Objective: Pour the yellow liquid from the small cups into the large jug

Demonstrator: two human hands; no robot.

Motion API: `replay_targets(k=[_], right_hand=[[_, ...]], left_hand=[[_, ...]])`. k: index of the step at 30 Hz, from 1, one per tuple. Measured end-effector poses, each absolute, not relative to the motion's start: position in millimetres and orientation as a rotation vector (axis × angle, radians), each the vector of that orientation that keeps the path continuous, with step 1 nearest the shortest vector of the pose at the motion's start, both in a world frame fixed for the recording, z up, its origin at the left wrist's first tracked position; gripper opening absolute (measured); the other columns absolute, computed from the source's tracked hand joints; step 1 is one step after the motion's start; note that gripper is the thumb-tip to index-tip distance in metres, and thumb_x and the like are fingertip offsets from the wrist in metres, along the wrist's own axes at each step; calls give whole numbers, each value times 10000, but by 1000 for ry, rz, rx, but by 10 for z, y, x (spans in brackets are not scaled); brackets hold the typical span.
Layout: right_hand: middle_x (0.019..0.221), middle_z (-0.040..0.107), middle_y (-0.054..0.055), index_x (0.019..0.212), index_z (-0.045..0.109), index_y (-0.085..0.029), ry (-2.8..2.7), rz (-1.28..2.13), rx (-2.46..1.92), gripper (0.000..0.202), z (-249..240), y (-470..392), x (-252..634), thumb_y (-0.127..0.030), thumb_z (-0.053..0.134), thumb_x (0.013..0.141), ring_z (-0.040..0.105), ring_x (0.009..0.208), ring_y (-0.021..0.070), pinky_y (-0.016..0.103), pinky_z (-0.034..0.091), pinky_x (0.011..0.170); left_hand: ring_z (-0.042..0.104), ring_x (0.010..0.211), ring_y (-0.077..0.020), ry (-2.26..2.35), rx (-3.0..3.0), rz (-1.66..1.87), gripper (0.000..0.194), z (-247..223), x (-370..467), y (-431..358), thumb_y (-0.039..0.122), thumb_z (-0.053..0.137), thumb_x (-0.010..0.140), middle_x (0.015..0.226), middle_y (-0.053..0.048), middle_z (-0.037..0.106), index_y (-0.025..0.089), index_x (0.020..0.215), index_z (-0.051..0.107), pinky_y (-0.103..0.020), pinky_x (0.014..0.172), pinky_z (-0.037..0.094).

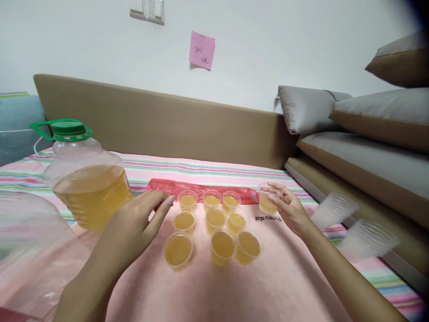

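Note:
Several clear plastic cups of yellow liquid, among them a front-left cup [178,251], stand in rough rows on a pink sheet [161,295]. To their right, my right hand [288,208] has its fingers around another clear cup [267,203] with pale yellow liquid in its lower part. My left hand [144,219] is left of the rows, near the back-left cup [187,200], thumb and fingers apart and nothing between them. Beyond the left hand stands a large clear jug [90,188] with a green cap, partly filled with yellow liquid.
Two stacks of clear cups [335,210] lean at the right beside piled grey and brown cushions [378,156]. Red plastic [201,187] lies behind the cups. Clear plastic packaging [30,250] is at the left. A brown headboard [167,120] runs along the back.

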State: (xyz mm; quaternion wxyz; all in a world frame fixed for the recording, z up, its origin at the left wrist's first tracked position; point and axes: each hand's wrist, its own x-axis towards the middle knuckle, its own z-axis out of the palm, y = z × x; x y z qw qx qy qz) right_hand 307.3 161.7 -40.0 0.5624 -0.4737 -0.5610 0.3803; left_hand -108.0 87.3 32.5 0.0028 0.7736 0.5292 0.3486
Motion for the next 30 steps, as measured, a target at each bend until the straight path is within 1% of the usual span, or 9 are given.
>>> replay_targets(k=[4,7,9,12,15,18,21,26,30], right_hand=[[1309,729,100,1313,631,-298,-1419,963,-1135,648,-337,1505,3014,-504,880,752,697,1217,308,479,566,1031],[1305,734,81,1292,667,-302,-1499,995,-1140,630,-299,1455,2960,-451,908,730,702,1209,310,476,570,1036],[1323,730,81,1300,682,-297,-1558,1003,-1151,634,-276,1439,2933,-424,916,725,683,1247,323,491,548,1076],[1394,701,90,1383,657,-298,-1685,967,-1189,689,-260,1442,2914,-422,896,749,629,1332,357,542,512,1123],[1515,618,76,1448,621,-306,-1795,901,-1201,740,-258,1456,2908,-411,886,766,513,1458,367,580,389,1223],[1599,527,42,1491,583,-333,-1848,892,-1200,779,-244,1458,2903,-396,884,776,412,1531,344,581,262,1283],[1615,498,27,1506,564,-353,-1865,900,-1208,810,-218,1449,2908,-391,891,766,405,1533,350,602,245,1282],[1630,477,19,1522,542,-367,-1922,857,-1253,839,-202,1445,2941,-409,895,761,389,1542,347,595,235,1288],[1615,503,53,1561,496,-335,-2009,826,-1257,868,-179,1421,2935,-456,871,788,398,1536,359,607,258,1278]], left_hand=[[544,646,-175,1661,2431,1092,399,338,-1074,867,480,419,1057,702,18,588,231,774,553,-301,622,381],[545,651,-176,1656,2429,1097,406,340,-1086,866,489,421,1056,706,16,591,230,773,553,-300,623,381],[545,654,-175,1652,2431,1100,408,341,-1093,863,486,420,1057,707,16,592,229,770,554,-301,628,380],[549,664,-177,1646,2430,1107,403,348,-1095,854,478,420,1057,716,12,601,228,772,557,-302,630,378],[558,677,-179,1646,2426,1115,393,360,-1092,840,473,426,1055,727,10,613,228,778,561,-303,636,383],[555,670,-177,1643,2430,1135,385,372,-1090,833,459,429,1054,711,15,604,226,773,555,-303,639,383],[556,664,-175,1640,2428,1140,378,378,-1090,834,448,435,1053,705,17,599,226,769,549,-303,636,378],[548,664,-170,1645,2405,1129,390,376,-1097,829,452,428,1057,703,19,582,222,760,535,-301,633,370],[557,695,-174,1635,2410,1124,376,375,-1102,824,446,425,1059,736,12,601,219,789,554,-303,655,372]])
